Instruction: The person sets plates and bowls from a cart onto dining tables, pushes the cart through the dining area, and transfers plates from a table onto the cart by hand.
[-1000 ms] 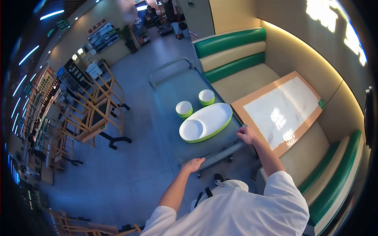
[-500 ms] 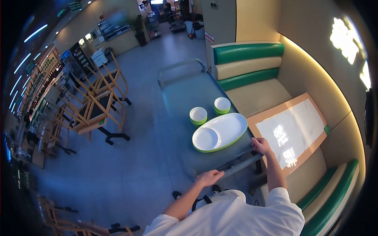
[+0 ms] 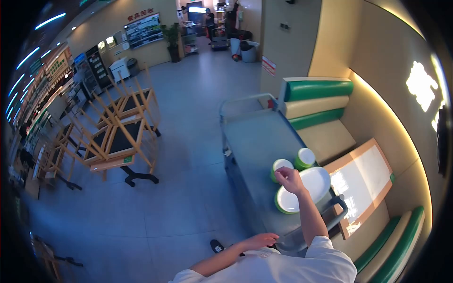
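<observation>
My right hand (image 3: 290, 180) is over the grey trolley (image 3: 259, 139), its fingers curled together by the near rim of a white bowl with a green outside (image 3: 283, 164). I see nothing in them, and cannot tell whether they touch the bowl. Beside it stands a second green-and-white bowl (image 3: 306, 155). Under my right forearm lies a large oval white plate with a green edge (image 3: 317, 181), partly covered. At the left end of the trolley's push handle (image 3: 342, 207), the fingers of my left hand (image 3: 262, 241) are closed against the bar.
Right of the trolley is a booth with a green-and-cream bench (image 3: 321, 89) and a wood-edged table (image 3: 365, 181). Chairs (image 3: 125, 137) rest upturned on tables to the left. A potted plant (image 3: 172, 40), grey bins (image 3: 249, 51) and a distant person (image 3: 210, 23) are farther back.
My right hand has left the push handle and moved forward over the plate and bowl. The trolley and dishes sit farther right and lower in view; my left hand stays by the handle.
</observation>
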The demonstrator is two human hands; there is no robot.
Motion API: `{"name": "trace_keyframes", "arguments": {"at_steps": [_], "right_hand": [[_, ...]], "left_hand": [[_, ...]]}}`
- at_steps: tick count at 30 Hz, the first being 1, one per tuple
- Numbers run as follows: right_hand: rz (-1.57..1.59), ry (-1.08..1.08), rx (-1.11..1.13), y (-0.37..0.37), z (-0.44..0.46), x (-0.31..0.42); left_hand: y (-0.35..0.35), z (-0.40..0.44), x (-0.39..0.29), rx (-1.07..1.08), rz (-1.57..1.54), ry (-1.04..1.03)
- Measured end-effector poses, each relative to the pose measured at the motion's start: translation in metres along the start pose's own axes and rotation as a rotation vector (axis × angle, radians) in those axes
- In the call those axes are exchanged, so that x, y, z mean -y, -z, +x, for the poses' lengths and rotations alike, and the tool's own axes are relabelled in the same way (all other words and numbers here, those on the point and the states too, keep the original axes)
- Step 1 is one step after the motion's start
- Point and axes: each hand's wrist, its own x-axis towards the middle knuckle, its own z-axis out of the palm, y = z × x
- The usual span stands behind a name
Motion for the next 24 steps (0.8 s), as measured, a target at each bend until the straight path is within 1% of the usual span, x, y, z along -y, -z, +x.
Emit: {"name": "trace_keyframes", "arguments": {"at_steps": [1, 3, 4, 6, 7, 9, 11, 13, 14, 16, 17, 19, 20, 22, 23, 24], "right_hand": [[-0.092, 0.079, 0.02, -0.025, 0.017, 0.01], [-0.112, 0.066, 0.141, -0.07, 0.044, 0.031], [-0.092, 0.076, 0.153, -0.096, 0.055, 0.033], [-0.373, 0.029, 0.199, -0.148, 0.078, 0.018], [-0.356, 0.03, 0.206, -0.169, 0.086, 0.009], [-0.414, -0.117, 0.401, -0.202, 0.102, -0.002], [-0.367, -0.132, 0.442, -0.219, 0.113, -0.008], [-0.265, -0.119, 0.478, -0.226, 0.127, -0.012], [-0.26, -0.137, 0.466, -0.227, 0.134, -0.013], [-0.158, -0.231, 0.395, -0.221, 0.149, -0.003], [-0.154, -0.26, 0.381, -0.221, 0.159, -0.015], [0.105, -0.326, 0.259, -0.23, 0.181, -0.039], [0.122, -0.342, 0.249, -0.232, 0.194, -0.05], [0.204, -0.38, 0.123, -0.227, 0.239, -0.061], [0.224, -0.387, 0.074, -0.225, 0.262, -0.065], [0.239, -0.395, 0.016, -0.214, 0.293, -0.065]], "left_hand": [[0.023, -0.03, 0.0, -0.03, -0.069, 0.142], [0.076, -0.092, 0.005, -0.159, -0.093, 0.21], [0.101, -0.12, 0.018, -0.182, -0.096, 0.219], [0.142, -0.167, 0.041, -0.407, -0.1, 0.168], [0.153, -0.188, 0.04, -0.419, -0.099, 0.182], [0.178, -0.217, 0.033, -0.569, -0.25, 0.133], [0.198, -0.22, 0.032, -0.58, -0.295, 0.113], [0.219, -0.204, 0.035, -0.521, -0.306, 0.15], [0.227, -0.192, 0.036, -0.505, -0.299, 0.162], [0.247, -0.166, 0.031, -0.399, -0.261, 0.266], [0.262, -0.156, 0.027, -0.373, -0.256, 0.283], [0.297, -0.14, 0.023, -0.267, -0.157, 0.259], [0.318, -0.134, 0.019, -0.257, -0.15, 0.281], [0.37, -0.128, -0.002, -0.362, -0.189, 0.206], [0.395, -0.133, -0.007, -0.361, -0.175, 0.238], [0.426, -0.135, -0.016, -0.51, -0.238, 0.208]]}}
